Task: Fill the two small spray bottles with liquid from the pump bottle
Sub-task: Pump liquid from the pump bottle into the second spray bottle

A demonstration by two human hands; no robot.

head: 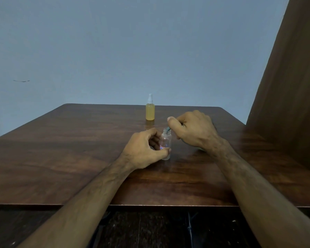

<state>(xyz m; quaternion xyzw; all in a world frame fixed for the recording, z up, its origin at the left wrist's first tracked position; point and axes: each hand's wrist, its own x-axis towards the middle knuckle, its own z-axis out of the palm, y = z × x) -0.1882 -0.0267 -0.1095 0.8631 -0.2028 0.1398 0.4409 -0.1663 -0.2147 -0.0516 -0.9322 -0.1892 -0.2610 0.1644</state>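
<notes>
A small clear bottle [166, 143] with a red and blue label stands uncapped on the wooden table [79, 149], looking empty. My left hand [145, 149] grips its lower body between thumb and fingers. My right hand [193, 129] is closed over something just above and right of the bottle's mouth; a thin bluish nozzle tip [168, 129] pokes out from under the thumb into the opening. What that hand holds is mostly hidden. A second small spray bottle [150, 110], full of yellow liquid and capped with a white sprayer, stands farther back.
The table's far edge meets a plain blue-grey wall [132, 51]. A brown curtain [290, 86] hangs along the right side. The near table edge runs under my forearms, with dark floor below.
</notes>
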